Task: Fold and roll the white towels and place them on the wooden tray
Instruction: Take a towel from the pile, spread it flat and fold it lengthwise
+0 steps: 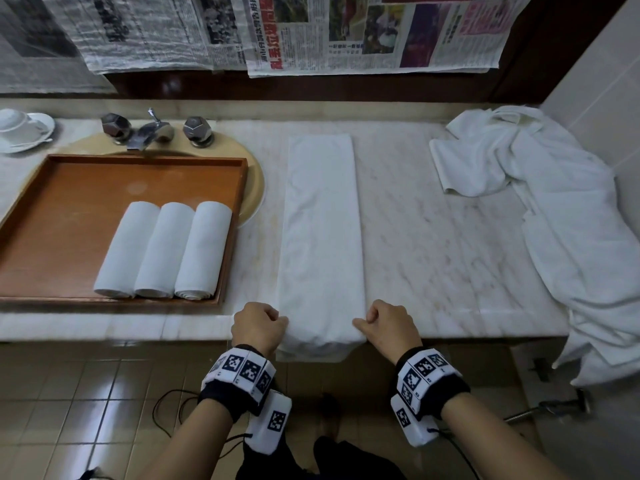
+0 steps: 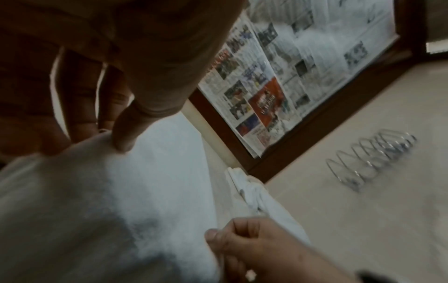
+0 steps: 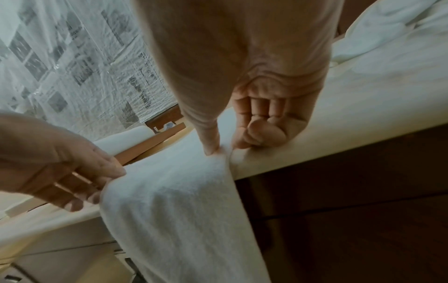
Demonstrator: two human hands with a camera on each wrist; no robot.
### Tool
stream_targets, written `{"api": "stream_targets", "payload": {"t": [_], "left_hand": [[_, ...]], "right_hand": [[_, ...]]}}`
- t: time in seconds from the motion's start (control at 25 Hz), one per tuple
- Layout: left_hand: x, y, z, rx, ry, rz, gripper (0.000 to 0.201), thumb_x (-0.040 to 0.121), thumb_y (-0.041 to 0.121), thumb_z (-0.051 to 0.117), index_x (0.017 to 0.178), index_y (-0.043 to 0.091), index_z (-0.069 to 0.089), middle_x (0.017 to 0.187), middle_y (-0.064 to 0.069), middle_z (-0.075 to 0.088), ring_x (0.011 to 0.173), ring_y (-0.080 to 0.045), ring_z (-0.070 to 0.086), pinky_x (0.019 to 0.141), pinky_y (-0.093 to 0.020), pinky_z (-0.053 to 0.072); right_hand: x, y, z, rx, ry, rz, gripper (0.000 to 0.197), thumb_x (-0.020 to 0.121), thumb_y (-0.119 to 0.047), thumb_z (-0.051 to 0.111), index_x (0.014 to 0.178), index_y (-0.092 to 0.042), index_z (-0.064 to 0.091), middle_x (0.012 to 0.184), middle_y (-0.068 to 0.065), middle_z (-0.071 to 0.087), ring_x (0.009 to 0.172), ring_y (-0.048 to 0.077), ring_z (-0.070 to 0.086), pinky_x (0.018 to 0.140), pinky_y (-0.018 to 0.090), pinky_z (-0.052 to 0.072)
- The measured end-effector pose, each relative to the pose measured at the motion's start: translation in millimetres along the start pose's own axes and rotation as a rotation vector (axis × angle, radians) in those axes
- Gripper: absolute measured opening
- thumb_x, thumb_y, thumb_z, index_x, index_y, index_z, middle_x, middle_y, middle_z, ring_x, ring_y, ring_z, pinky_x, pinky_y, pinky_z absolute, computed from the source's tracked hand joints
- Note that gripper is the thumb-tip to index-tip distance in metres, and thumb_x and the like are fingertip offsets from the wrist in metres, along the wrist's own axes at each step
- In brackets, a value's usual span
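Three rolled white towels (image 1: 162, 251) sit on the wooden tray (image 1: 62, 216); left hand (image 1: 258, 327) and right hand (image 1: 389, 325) pinch the long folded white towel (image 1: 320, 220) at the marble counter (image 1: 433, 237) edge, unrolled; crumpled white towels (image 1: 540, 188) wait.

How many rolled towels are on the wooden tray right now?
3. The rolled towels lie side by side at the wooden tray's near right corner: left, middle, right. None seem hidden.
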State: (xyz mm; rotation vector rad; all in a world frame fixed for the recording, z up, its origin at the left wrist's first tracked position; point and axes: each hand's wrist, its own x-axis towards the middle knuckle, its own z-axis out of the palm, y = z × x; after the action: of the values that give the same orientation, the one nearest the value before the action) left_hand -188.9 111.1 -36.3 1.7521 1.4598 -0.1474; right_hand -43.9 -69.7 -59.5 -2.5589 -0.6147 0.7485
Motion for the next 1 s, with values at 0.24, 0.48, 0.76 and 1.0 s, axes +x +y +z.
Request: {"api": "stream_targets", "payload": {"t": [0.24, 0.48, 0.76, 1.0], "left_hand": [[7.7, -3.1, -3.9, 0.016, -0.085, -0.015, 0.019, 0.086, 0.018, 0.068, 0.069, 0.011, 0.064, 0.076, -0.005, 0.067, 0.074, -0.02, 0.064, 0.071, -0.03, 0.053], [8.7, 2.8, -3.9, -0.047, -0.055, -0.046, 0.023, 0.079, 0.026, 0.077, 0.062, 0.013, 0.066, 0.071, -0.003, 0.069, 0.072, -0.02, 0.066, 0.073, -0.032, 0.056], [8.0, 5.5, -7.2, -0.041, -0.079, -0.077, 0.018, 0.082, 0.022, 0.072, 0.068, 0.013, 0.064, 0.079, -0.007, 0.07, 0.081, -0.022, 0.066, 0.078, -0.031, 0.054], [10.5, 4.3, -8.0, -0.026, -0.099, -0.079, 0.014, 0.083, 0.02, 0.069, 0.074, 0.01, 0.067, 0.071, -0.003, 0.063, 0.069, -0.017, 0.058, 0.075, -0.029, 0.052]], "right_hand": [[-2.5, -13.9, -6.2, -0.159, -0.032, 0.058, 0.028, 0.089, -0.049, 0.057, 0.087, -0.022, 0.05, 0.086, -0.006, 0.058, 0.076, 0.016, 0.057, 0.067, 0.03, 0.047], [11.1, -72.0, 2.5, -0.177, 0.034, -0.446, 0.013, 0.095, -0.021, 0.051, 0.107, -0.019, 0.054, 0.114, -0.004, 0.049, 0.101, 0.019, 0.053, 0.078, 0.031, 0.045], [55.0, -146.0, 13.4, -0.774, -0.292, -0.868, 0.041, 0.091, 0.001, 0.049, 0.127, -0.018, 0.055, 0.142, 0.007, 0.037, 0.122, 0.029, 0.041, 0.088, 0.041, 0.041], [73.1, -169.7, 14.6, -0.992, -0.227, -0.912, 0.025, 0.095, -0.002, 0.046, 0.109, -0.016, 0.06, 0.121, 0.005, 0.048, 0.116, 0.027, 0.042, 0.081, 0.041, 0.038]]}}
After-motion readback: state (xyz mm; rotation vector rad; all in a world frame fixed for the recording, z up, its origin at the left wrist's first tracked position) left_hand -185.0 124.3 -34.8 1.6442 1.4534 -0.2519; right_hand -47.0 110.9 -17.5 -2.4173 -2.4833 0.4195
